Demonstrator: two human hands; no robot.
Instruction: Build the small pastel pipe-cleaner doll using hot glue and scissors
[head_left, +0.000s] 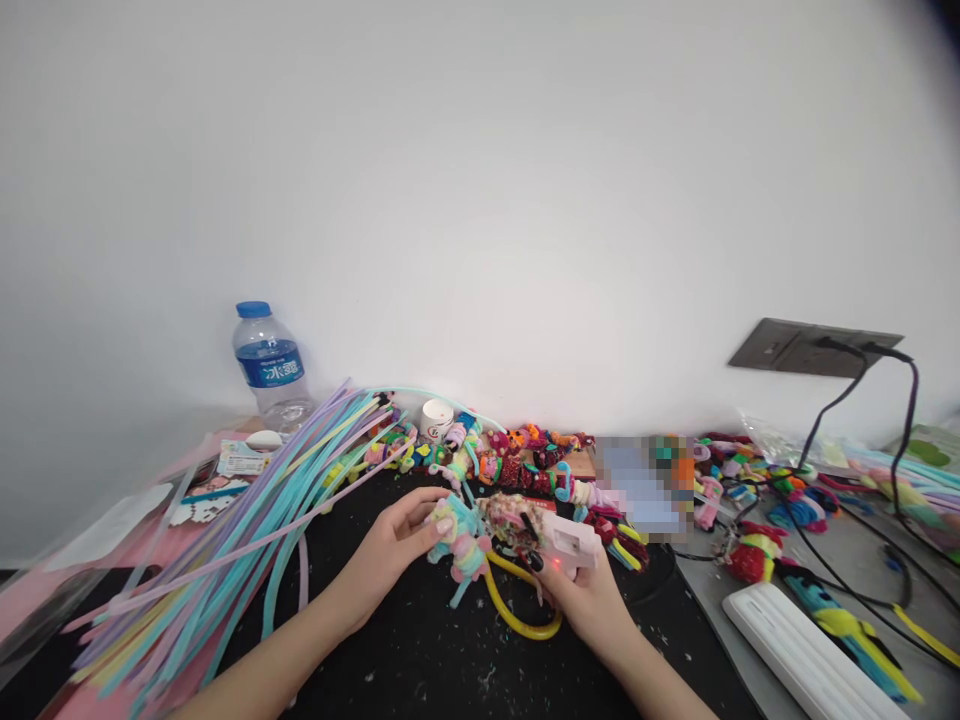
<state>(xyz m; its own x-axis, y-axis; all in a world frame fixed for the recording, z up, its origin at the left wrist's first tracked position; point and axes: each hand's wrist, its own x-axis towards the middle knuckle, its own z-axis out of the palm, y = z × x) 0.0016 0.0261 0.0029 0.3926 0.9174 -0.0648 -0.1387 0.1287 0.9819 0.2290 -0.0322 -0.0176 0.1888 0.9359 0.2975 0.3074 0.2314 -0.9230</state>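
My left hand (pixel 409 530) is closed around a small pipe-cleaner figure (pixel 466 548) in pastel teal, yellow and pink. In my right hand (pixel 585 600) is a pale pink hot glue gun (pixel 570 545), its front end crusted with brownish residue and pointing left at the figure. A small red light glows on the gun near my thumb. Whether the nozzle touches the figure I cannot tell. Below the two lies a curved yellow tube-like loop (pixel 525 628), partly hidden, on the black mat (pixel 420 660).
Long pastel pipe cleaners (pixel 247 560) spread across the left side. Behind stand a water bottle (pixel 270 365) and a white paper cup (pixel 436 420), among several finished pipe-cleaner figures (pixel 517 470). A white power strip (pixel 806 650) and black cables (pixel 814 430) lie at right.
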